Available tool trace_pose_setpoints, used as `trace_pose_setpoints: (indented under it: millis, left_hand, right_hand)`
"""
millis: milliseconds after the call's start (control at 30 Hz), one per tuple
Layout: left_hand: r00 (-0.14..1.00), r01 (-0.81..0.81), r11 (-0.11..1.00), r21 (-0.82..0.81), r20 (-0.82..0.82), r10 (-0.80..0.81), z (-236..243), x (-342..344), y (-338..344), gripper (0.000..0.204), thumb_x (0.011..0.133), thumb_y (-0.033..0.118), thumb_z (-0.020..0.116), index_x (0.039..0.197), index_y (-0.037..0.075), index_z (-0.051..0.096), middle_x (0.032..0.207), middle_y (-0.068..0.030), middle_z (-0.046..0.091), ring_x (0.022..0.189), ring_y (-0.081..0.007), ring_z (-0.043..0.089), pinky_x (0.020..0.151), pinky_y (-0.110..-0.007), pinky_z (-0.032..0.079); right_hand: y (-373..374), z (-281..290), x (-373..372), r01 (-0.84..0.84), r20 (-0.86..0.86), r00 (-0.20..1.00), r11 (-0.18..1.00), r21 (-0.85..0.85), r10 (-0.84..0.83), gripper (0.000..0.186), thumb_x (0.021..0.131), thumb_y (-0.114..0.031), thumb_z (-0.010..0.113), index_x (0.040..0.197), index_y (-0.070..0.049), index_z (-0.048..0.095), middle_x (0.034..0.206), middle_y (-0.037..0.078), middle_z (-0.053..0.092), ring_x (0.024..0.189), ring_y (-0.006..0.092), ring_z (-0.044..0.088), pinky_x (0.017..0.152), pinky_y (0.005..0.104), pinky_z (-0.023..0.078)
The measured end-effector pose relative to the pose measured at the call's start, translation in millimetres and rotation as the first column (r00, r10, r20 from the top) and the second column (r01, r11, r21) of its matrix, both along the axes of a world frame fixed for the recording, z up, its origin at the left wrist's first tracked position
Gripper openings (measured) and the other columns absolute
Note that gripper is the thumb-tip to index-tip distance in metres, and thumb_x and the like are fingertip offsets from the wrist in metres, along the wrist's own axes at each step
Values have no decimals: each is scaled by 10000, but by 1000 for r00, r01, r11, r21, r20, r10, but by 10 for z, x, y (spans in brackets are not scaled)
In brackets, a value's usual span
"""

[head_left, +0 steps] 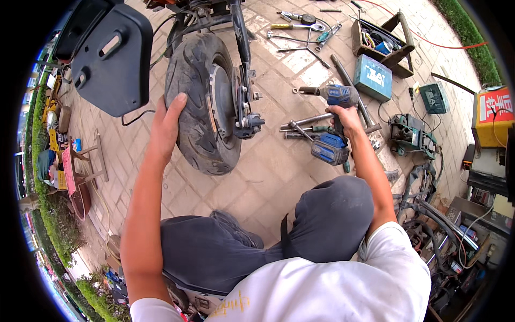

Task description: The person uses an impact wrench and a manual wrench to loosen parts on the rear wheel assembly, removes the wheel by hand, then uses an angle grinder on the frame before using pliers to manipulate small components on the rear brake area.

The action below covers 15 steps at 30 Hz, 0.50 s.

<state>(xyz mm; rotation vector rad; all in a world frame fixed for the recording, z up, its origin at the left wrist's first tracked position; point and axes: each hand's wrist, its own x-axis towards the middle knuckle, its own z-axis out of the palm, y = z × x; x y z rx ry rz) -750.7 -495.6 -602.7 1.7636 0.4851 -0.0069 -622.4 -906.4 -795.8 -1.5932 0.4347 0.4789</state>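
My left hand [170,119] grips the worn black tyre of a scooter wheel [197,107], thumb across the tread and the other fingers partly hidden along its left side. Bolts and a bracket [248,124] show at the axle on the wheel's right. In my right hand [347,119] is a blue and black cordless impact wrench [338,95], closed around its handle. Its socket points left toward the wheel but stays apart from it. The tool's battery [330,148] hangs just above several bars and wrenches [300,129] on the paving.
A black plastic panel [115,59] juts out at the upper left, close to the wheel. Hand tools [308,32] lie beyond. To the right are a wooden tool tray [405,43], a teal box [373,78], a green machine [412,137] and cluttered cables [418,188].
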Motion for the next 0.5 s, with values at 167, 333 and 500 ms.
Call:
trace_pose_setpoints:
  millis: [167, 333, 500]
  left_hand:
    - [999, -30, 999, -15, 19, 30, -19, 13, 38, 790, 866, 513, 579, 1364, -61, 361, 1278, -186, 509, 1151, -240, 506, 1007, -332, 368]
    - [999, -47, 999, -2, -11, 47, -16, 1, 55, 800, 860, 523, 583, 1359, -63, 364, 1271, -187, 512, 1153, -240, 504, 1006, -335, 370]
    - [1000, -27, 1000, -10, 9, 27, -12, -2, 43, 813, 855, 530, 588, 1362, -65, 362, 1279, -188, 508, 1162, -240, 500, 1009, -333, 367]
  right_hand:
    - [-9, 358, -123, -115, -49, 989, 937, 329, 138, 355, 790, -95, 662, 1106, -18, 519, 921, 154, 663, 510, 151, 548, 429, 303, 468]
    - [217, 388, -277, -108, -132, 964, 790, 603, 232, 367, 801, -90, 651, 1138, -19, 523, 941, 146, 645, 540, 148, 563, 479, 325, 503]
    - [277, 217, -266, -142, -126, 943, 715, 685, 308, 319, 807, -135, 655, 1076, 5, 556, 937, 129, 644, 549, 147, 555, 492, 321, 486]
